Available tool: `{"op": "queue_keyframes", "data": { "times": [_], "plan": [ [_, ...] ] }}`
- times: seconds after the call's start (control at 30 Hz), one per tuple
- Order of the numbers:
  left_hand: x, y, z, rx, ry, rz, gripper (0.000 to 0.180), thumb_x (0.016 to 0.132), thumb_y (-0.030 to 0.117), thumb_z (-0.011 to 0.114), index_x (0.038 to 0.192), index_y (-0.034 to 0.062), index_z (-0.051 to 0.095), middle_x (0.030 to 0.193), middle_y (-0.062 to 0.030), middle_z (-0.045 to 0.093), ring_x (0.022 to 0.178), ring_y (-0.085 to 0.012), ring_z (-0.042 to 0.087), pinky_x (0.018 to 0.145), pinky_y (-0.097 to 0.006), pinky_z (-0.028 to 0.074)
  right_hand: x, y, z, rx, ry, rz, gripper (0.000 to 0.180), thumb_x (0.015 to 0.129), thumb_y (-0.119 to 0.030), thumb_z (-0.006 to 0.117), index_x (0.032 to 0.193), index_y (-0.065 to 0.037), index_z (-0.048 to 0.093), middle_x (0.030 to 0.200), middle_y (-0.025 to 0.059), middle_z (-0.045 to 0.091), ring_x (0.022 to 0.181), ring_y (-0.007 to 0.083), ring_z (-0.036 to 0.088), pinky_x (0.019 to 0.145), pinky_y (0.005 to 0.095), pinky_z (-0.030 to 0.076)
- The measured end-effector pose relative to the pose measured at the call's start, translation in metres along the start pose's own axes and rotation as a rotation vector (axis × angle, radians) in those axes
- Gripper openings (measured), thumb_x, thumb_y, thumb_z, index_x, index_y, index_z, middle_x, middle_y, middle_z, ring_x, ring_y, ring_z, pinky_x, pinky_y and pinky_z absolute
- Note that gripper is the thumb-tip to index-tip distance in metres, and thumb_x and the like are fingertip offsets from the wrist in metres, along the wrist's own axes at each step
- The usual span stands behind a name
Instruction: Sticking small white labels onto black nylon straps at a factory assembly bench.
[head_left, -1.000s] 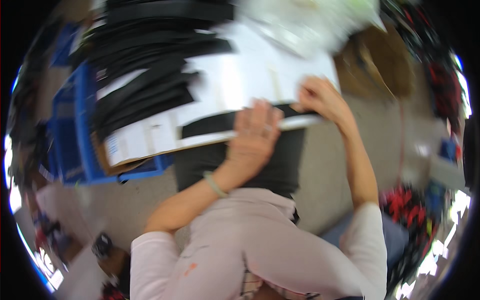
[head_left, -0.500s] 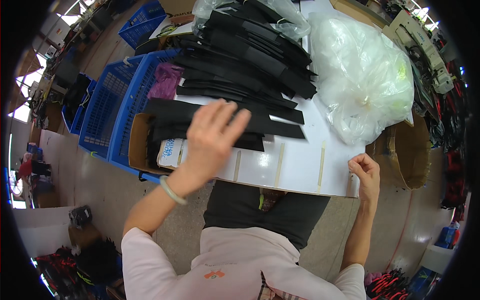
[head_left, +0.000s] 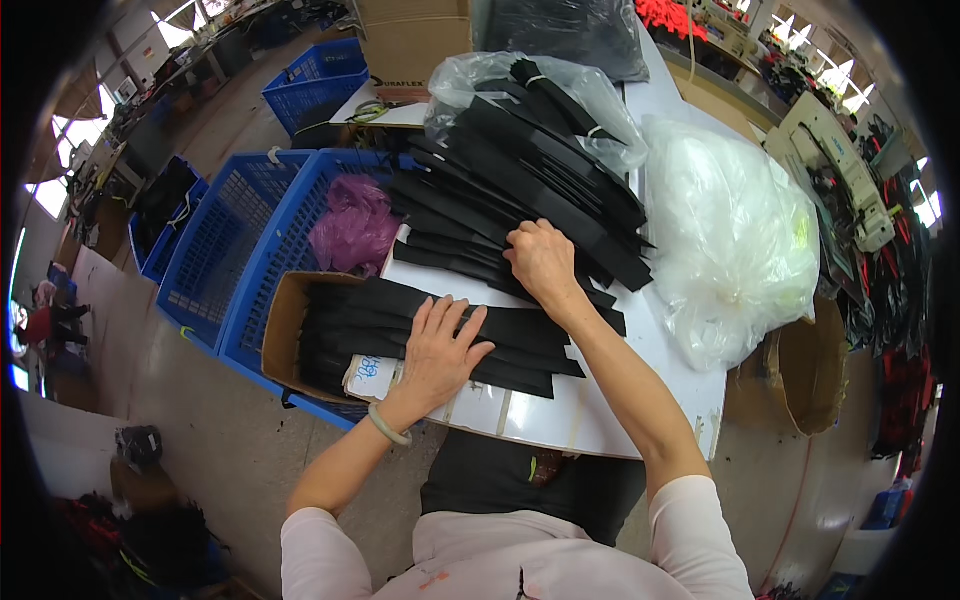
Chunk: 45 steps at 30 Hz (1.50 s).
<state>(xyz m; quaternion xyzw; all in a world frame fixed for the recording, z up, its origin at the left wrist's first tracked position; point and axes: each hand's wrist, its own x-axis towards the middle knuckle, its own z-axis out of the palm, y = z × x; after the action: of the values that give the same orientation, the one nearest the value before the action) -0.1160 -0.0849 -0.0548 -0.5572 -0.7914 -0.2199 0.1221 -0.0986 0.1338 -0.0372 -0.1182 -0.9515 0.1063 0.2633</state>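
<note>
My left hand (head_left: pixel 440 345) lies with fingers spread on several flat black fabric strips (head_left: pixel 530 335) along the near part of the white table. Farther off, my right hand (head_left: pixel 542 258) reaches across to a large pile of black strips (head_left: pixel 545 175). Its fingers are curled down at the pile's near edge, and whether a strip is between them is hidden. A cardboard box (head_left: pixel 283 335) at the left takes in the left ends of the near strips. A bangle circles my left wrist.
Blue plastic crates (head_left: pixel 245 240) stand along the table's left side, one with a purple plastic bag (head_left: pixel 352 225). A bulging clear plastic bag (head_left: pixel 735 240) sits on the right of the white table (head_left: pixel 640 385). Beyond the right edge stands an open cardboard container (head_left: pixel 808 375).
My right hand has gone from the table's front right corner to the black pile. My left hand has come down flat on the near strips. The view has shifted, showing more of the far side.
</note>
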Motion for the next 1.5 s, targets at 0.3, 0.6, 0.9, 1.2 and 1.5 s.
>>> {"op": "queue_keyframes", "data": {
  "times": [0.3,0.6,0.9,1.2,1.5],
  "plan": [
    [0.064,0.000,-0.021,-1.666,0.327,-0.914,0.044,0.095,0.019,0.063,0.124,-0.0107,0.047,0.116,-0.0248,0.059,0.098,-0.0291,0.066,0.087,-0.037,0.056,0.005,0.006,-0.013,0.098,-0.140,0.073,0.012,0.078,-0.013,0.070,0.088,-0.008,0.073,0.089,0.0071,0.070,0.087,0.0265,0.065,0.072,0.0389,0.052],
    [0.080,0.029,-0.016,-2.016,0.246,-0.868,0.039,0.099,0.024,0.056,0.124,-0.0046,0.050,0.120,-0.0226,0.060,0.109,-0.0337,0.063,0.095,-0.043,0.051,-0.089,-0.008,-0.115,0.063,0.215,-0.455,0.023,0.070,-0.007,0.076,0.091,-0.006,0.066,0.095,0.0061,0.065,0.084,0.0223,0.061,0.075,0.0358,0.046],
    [0.072,0.134,-0.015,-2.062,0.044,-0.501,0.035,0.099,0.015,0.054,0.126,-0.0073,0.051,0.117,-0.0258,0.063,0.112,-0.0336,0.062,0.098,-0.041,0.050,-0.151,-0.004,-0.157,0.859,-0.127,0.568,0.026,0.079,-0.022,0.078,0.083,0.001,0.067,0.066,0.0029,0.063,0.062,0.0088,0.053,0.057,0.0266,0.041],
    [0.072,0.160,-0.003,-1.872,0.077,-0.626,0.026,0.098,0.017,0.058,0.101,-0.0079,0.064,0.091,-0.0232,0.070,0.085,-0.0350,0.071,0.082,-0.044,0.057,-0.195,-0.003,-0.173,0.882,-0.134,0.646,0.020,0.086,-0.019,0.071,0.080,0.001,0.072,0.062,0.0019,0.063,0.060,0.0047,0.051,0.054,0.0231,0.041],
    [0.089,0.176,0.024,-2.058,0.074,-0.767,0.034,0.102,0.032,0.049,0.089,0.0003,0.052,0.068,-0.0040,0.046,0.061,-0.0162,0.047,0.078,-0.039,0.054,-0.214,0.006,-0.137,0.521,0.268,0.467,0.023,0.081,-0.014,0.073,0.100,-0.003,0.065,0.072,0.0134,0.066,0.062,0.0271,0.063,0.055,0.0338,0.046]
  ]
}}
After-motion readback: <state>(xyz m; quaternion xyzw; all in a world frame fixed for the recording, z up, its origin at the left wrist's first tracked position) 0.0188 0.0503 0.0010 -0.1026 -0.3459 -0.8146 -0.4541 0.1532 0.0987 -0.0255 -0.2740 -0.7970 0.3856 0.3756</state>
